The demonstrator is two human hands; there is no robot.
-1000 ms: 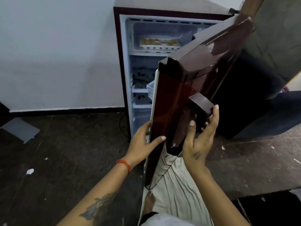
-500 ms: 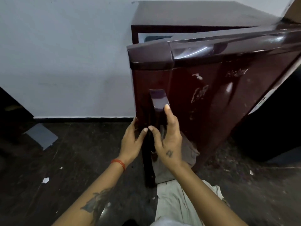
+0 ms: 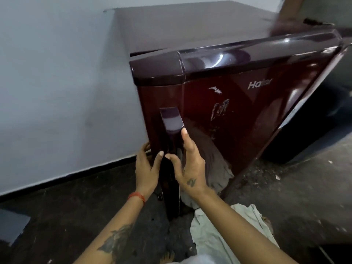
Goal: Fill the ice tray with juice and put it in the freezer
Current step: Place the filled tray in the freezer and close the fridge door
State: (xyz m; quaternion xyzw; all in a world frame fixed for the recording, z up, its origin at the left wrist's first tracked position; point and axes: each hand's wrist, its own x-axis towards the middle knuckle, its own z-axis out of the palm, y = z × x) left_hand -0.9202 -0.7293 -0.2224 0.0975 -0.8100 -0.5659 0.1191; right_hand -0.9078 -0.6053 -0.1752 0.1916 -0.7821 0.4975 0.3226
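Note:
The dark red fridge door (image 3: 238,103) lies almost flush against the fridge body (image 3: 190,25), with only a thin gap along its top left edge. My left hand (image 3: 147,168) rests on the door's left edge, thumb stretched across the front and fingers on the side. My right hand (image 3: 188,164) presses on the door beside the vertical handle (image 3: 171,121), index finger straight up along it. The ice tray is hidden behind the door.
A pale wall (image 3: 66,82) with a dark skirting runs to the left of the fridge. A dark bulky object (image 3: 314,130) stands to the right. Pale cloth (image 3: 219,225) lies on the dark floor (image 3: 66,216) under my arms.
The door has swung from wide open to almost shut, hiding the freezer shelf and the filled ice tray. Both hands followed it, staying at its edge and handle.

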